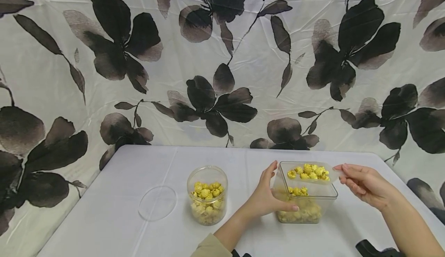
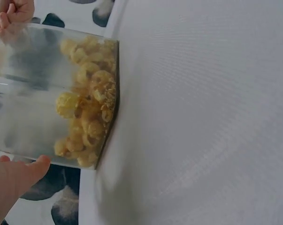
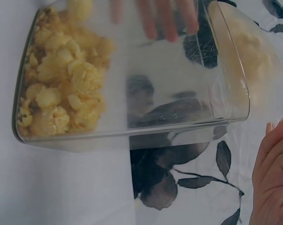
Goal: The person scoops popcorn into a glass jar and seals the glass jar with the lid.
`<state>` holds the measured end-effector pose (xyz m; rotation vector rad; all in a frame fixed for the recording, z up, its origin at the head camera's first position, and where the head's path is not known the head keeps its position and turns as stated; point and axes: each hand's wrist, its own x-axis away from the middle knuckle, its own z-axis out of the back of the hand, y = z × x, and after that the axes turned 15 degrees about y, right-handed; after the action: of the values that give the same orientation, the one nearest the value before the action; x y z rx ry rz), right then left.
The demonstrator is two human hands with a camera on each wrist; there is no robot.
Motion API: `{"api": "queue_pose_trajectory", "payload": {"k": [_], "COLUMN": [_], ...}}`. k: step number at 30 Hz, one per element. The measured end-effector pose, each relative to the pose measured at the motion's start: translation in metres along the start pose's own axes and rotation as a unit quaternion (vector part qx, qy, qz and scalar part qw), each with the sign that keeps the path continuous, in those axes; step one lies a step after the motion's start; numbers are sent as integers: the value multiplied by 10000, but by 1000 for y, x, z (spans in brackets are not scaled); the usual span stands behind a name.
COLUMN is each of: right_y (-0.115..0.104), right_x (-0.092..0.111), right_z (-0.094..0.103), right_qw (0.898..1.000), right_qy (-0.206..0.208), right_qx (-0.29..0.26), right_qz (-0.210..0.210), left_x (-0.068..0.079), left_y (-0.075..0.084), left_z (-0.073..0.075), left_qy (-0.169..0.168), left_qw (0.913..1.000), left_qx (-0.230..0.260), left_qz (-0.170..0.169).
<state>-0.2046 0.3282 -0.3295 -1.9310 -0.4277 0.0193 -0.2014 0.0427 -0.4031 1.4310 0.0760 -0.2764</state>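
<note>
My right hand [image 1: 368, 185] pinches the end of a translucent scoop [image 1: 333, 172] at the container's right. Several yellow popcorn pieces [image 1: 309, 171] lie in the scoop, which overlaps the rim of a clear square container [image 1: 326, 207]. More popcorn fills the container's lower part. My left hand [image 1: 265, 201] is at the container's left, its thumb across the front and its fingers spread along the side. In the right wrist view the left fingers [image 3: 167, 23] show through the wall. A round clear jar [image 1: 207, 195], about half full of popcorn, stands left of my left hand.
A clear round lid [image 1: 158, 203] lies flat on the white tabletop [image 1: 104, 218], left of the jar. Behind the table hangs a flowered cloth [image 1: 271, 75]. Black objects [image 1: 377, 249] show at the bottom edge, by my wrists.
</note>
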Motion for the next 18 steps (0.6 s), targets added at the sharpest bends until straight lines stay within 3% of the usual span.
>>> {"api": "queue_pose_trajectory", "payload": {"k": [18], "right_y": [-5], "right_x": [-2], "right_z": [-4], "right_qw": [9985], "right_qy": [-467], "right_qx": [-202], "right_qz": [183], "left_x": [13], "left_y": [27], "left_z": [18], "left_qy": [-152], "left_qw": [9984], "left_qx": [520], "left_qz": [187]}}
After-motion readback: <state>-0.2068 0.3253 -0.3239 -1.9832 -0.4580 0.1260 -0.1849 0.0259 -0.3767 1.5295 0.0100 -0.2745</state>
